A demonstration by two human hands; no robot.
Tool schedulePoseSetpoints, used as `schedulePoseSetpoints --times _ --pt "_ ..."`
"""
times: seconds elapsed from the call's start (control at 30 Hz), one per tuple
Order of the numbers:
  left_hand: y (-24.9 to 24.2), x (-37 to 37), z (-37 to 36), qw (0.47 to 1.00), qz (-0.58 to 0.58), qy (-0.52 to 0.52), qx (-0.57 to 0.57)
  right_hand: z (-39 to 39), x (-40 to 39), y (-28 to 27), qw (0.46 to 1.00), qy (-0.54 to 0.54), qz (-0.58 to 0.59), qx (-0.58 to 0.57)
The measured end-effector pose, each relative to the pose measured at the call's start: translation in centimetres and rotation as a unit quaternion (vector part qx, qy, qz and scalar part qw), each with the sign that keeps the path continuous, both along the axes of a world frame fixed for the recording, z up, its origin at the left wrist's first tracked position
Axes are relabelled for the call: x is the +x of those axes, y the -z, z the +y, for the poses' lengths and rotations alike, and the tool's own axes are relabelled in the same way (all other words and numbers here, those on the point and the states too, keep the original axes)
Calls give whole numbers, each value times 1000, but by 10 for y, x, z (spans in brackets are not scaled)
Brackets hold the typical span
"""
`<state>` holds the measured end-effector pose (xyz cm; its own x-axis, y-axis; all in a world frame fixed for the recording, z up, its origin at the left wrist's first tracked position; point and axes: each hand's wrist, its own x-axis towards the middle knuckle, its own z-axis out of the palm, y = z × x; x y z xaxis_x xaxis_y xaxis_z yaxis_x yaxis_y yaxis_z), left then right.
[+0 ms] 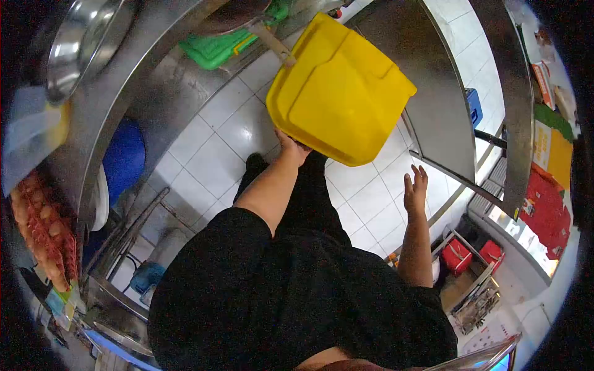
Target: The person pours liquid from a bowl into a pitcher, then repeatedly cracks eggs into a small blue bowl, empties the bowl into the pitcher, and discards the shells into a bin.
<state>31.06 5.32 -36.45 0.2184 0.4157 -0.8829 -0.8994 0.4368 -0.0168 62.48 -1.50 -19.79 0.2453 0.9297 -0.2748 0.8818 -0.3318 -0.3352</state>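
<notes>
Over the white tiled floor (213,145), 1 hand holds up a big yellow bin (340,93).

The left hand (291,147) has its grip clamped on the bin's lower edge, so the bin hangs in the air, clear of the floor and steel surface (148,68). Its long side runs from the hand up and away, slanting right, and its flat bottom faces the camera. The right hand (416,188) holds nothing, fingers spread apart, near the steel panel (433,93).
</notes>
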Motion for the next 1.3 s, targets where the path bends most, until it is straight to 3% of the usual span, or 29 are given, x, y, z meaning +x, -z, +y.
schedulePoseSetpoints --times 0.07,0.2,0.3,0.33,0.43,0.57,0.7,0.73,0.83,1.0,1.1,1.23,1.3 --pt "-7 -15 -16 1000 17 -10 0 -10 -14 -1 1000 21 20 -3" --pt "3 -45 -48 997 56 -42 -15 -24 -24 -12 999 -38 -6 8" --pt "-1 -74 -63 995 60 -69 -47 -27 -21 -7 999 -4 37 -3" --pt "2 -86 -68 992 69 -64 -89 -25 -21 -5 999 -19 28 -2" --pt "0 -108 -92 993 67 -75 -58 -22 -21 4 997 -74 20 21" --pt "-6 -143 -116 993 74 -31 -81 -18 -56 -9 994 -54 87 23" --pt "12 -176 -135 994 85 0 -62 -23 -86 -22 995 -73 56 46" --pt "-1 -188 -136 997 44 58 21 -24 -98 -26 994 -65 72 54" --pt "-25 -221 -129 959 164 199 -113 -35 -136 -39 994 -59 60 70" --pt "-66 -299 -139 848 271 452 59 -52 -219 -46 985 -11 139 101" --pt "-79 -333 -153 821 286 483 106 -53 -273 -47 986 -73 78 127" --pt "-175 -357 -152 807 309 423 272 -48 -356 -75 970 -87 204 99" --pt "-198 -364 -147 752 340 438 357 -44 -381 -80 963 -138 198 122"
